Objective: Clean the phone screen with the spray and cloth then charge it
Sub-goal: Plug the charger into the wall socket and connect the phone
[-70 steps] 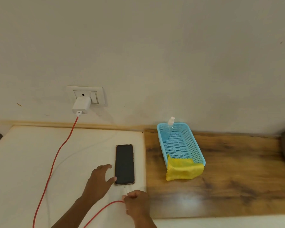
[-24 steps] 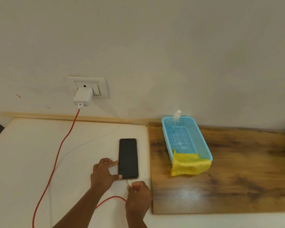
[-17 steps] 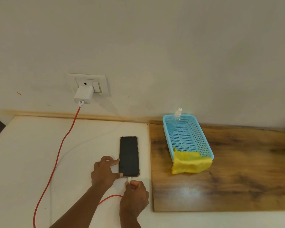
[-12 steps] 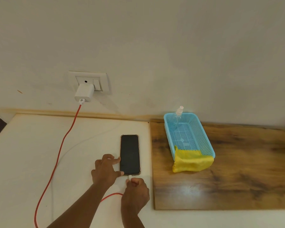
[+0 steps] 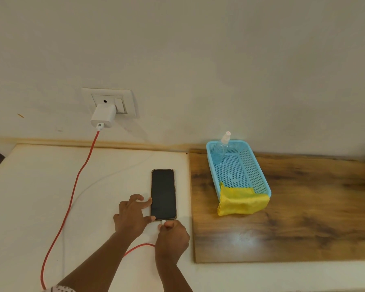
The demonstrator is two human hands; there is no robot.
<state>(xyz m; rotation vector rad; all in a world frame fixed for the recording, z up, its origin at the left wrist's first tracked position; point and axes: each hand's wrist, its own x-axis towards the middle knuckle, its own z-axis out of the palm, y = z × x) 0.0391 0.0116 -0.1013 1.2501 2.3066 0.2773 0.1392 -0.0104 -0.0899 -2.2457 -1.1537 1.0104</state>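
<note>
A black phone (image 5: 163,193) lies face up on the white table, its screen dark. My left hand (image 5: 133,216) rests against its left edge, thumb at the bottom corner and fingers at the side. My right hand (image 5: 172,237) pinches the white plug of the red cable (image 5: 71,199) right at the phone's bottom edge. The cable runs up to a white charger (image 5: 103,115) in the wall socket. A clear spray bottle (image 5: 221,147) leans in the far corner of the blue basket (image 5: 259,165). A yellow cloth (image 5: 241,204) hangs over the basket's near end.
The basket stands on a dark wooden board (image 5: 303,218) to the right of the phone. The white table (image 5: 30,186) stretches left to a dark gap at its edge. A plain wall rises behind, with the socket plate (image 5: 126,95) above the table.
My right hand has brought the cable plug forward from below the phone up to its bottom edge. My left hand has stayed at the phone's left side. The camera has shifted slightly.
</note>
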